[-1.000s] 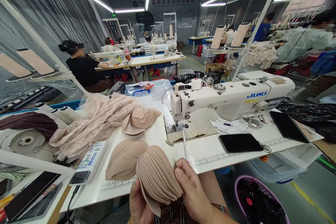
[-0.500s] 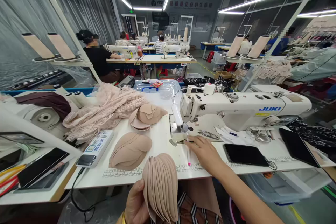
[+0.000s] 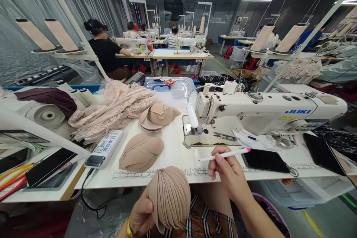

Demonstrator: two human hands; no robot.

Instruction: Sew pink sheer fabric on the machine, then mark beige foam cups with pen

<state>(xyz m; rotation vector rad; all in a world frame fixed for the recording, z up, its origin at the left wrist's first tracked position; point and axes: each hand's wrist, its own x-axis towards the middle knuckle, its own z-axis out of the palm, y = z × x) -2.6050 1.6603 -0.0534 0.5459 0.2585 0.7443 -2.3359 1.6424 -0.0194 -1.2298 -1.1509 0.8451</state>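
Note:
A fanned stack of beige fabric cups [image 3: 172,197] is gripped by my left hand [image 3: 141,208] just in front of the table edge. Its thumb presses on the near side of the stack, and its other fingers are mostly hidden behind. My right hand [image 3: 227,171] pinches a white pen [image 3: 232,153] with a pink end, held above the table's front strip. The pen's narrow tip points left. On the table lie a second beige cup stack [image 3: 142,152] and a third cup pile [image 3: 158,115] behind it.
A white JUKI sewing machine [image 3: 267,109] stands at the right, with thread snips [image 3: 224,136] on its bed. A black phone [image 3: 266,160] lies near the front edge. Pale lace fabric [image 3: 117,111] and a white power box [image 3: 104,148] are at the left. A person [image 3: 104,50] sits further back.
My right hand has picked the pen up off the table and drawn it back to the right, pink end raised. My left hand has tilted the cup stack slightly.

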